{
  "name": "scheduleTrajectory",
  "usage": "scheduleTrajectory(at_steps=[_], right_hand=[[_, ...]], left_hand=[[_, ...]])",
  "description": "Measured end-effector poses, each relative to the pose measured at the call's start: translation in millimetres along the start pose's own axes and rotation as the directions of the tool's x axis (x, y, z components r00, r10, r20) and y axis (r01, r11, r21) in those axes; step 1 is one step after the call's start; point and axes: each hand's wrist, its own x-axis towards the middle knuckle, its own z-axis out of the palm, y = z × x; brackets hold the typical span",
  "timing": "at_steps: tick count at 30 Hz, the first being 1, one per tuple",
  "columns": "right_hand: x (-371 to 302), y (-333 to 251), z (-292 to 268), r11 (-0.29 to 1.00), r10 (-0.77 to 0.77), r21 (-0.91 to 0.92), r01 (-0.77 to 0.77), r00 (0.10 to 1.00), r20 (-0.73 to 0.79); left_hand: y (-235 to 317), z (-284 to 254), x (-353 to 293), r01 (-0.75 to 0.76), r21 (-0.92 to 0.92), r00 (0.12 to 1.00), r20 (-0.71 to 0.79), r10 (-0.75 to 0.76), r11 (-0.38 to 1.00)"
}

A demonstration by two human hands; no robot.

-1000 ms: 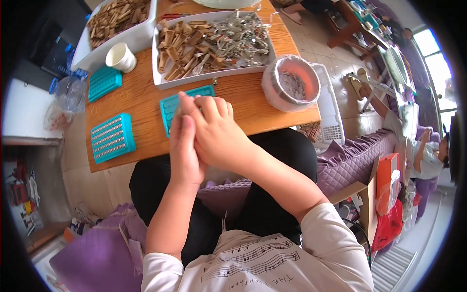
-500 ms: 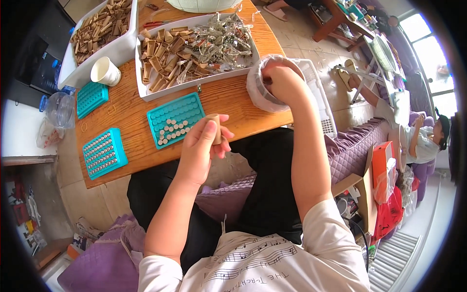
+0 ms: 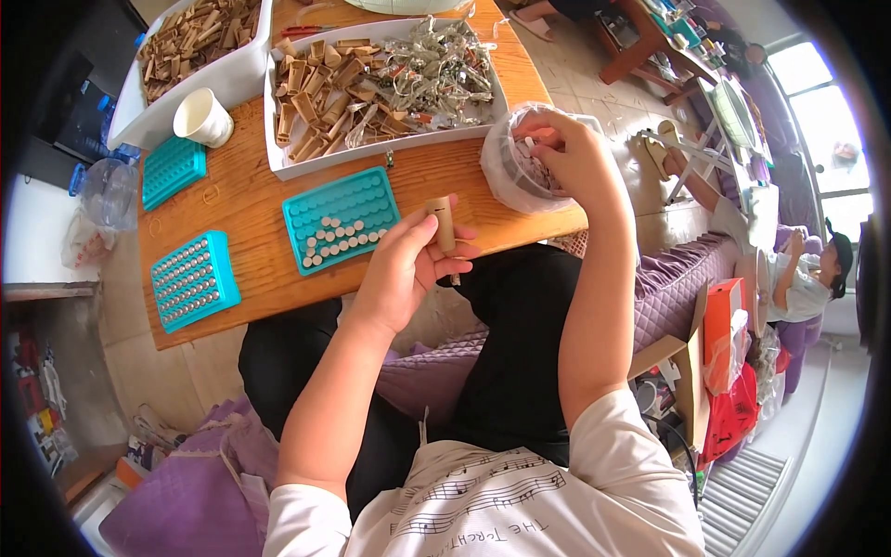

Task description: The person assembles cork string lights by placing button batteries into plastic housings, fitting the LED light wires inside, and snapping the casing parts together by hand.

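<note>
My left hand (image 3: 408, 269) is closed round a short brown tube (image 3: 440, 224), held upright just past the table's near edge. My right hand (image 3: 574, 153) is over the mouth of a round tub (image 3: 506, 176) lined with clear plastic, with many small pale pieces inside. Its thumb and fingers pinch a small white piece (image 3: 530, 142). Left of my left hand, a teal tray (image 3: 348, 200) with round hollows holds several pale discs. Another teal tray (image 3: 193, 283), at the left edge, carries rows of silvery round pieces.
Behind the teal trays, a white box (image 3: 297, 170) holds brown tubes and a heap of clear-wrapped wire parts (image 3: 432, 79). A larger white bin (image 3: 237, 70) of brown tubes, a paper cup (image 3: 203, 122) and another teal tray (image 3: 174, 174) stand left. Another person (image 3: 798, 274) sits far right.
My right hand has risen from deep in the tub to its mouth, and a white piece now shows at its fingertips. My left hand has moved right with the brown tube.
</note>
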Motion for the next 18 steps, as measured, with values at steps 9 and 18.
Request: scheduleTrajectory(at_steps=[9,18], right_hand=[[-13,-11,2,0.979,-0.101,0.163,0.120,0.988,-0.120],[-37,-41,33,0.800,-0.438,0.403,0.444,0.892,-0.113]], left_hand=[[-3,2,9,-0.001,-0.044,0.998,0.057,0.004,0.999],[-2,0,10,-0.049,-0.133,0.984,0.163,0.070,0.990]])
